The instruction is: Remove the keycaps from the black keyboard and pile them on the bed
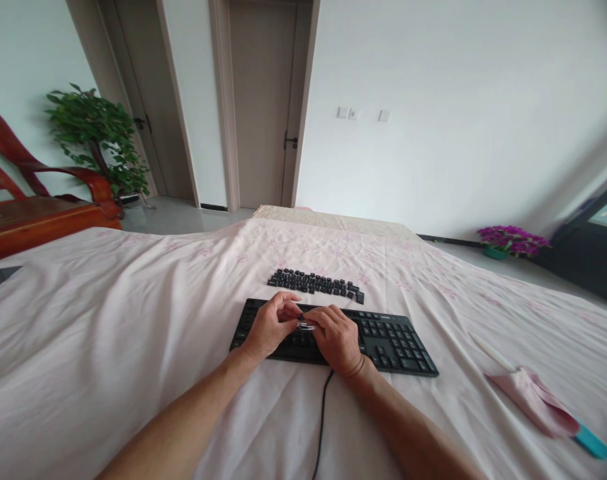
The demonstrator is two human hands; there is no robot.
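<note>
A black keyboard [393, 340] lies on a pale pink sheet [133, 313] in front of me, its cable [322, 427] running toward me. Both my hands rest over its middle. My left hand [270, 327] is curled, its fingertips pinched at a small dark keycap [300, 316]. My right hand [336, 339] is closed on a thin wire tool [307, 325] that points at the left fingertips. A cluster of loose black keycaps [316, 283] lies in rows just beyond the keyboard.
A folded pink cloth [533, 400] lies at the right with a teal handle [590, 443] sticking out beneath it. A red wooden chair [38, 207] and a green plant [100, 137] stand at the left, purple flowers [513, 240] on the floor at the right.
</note>
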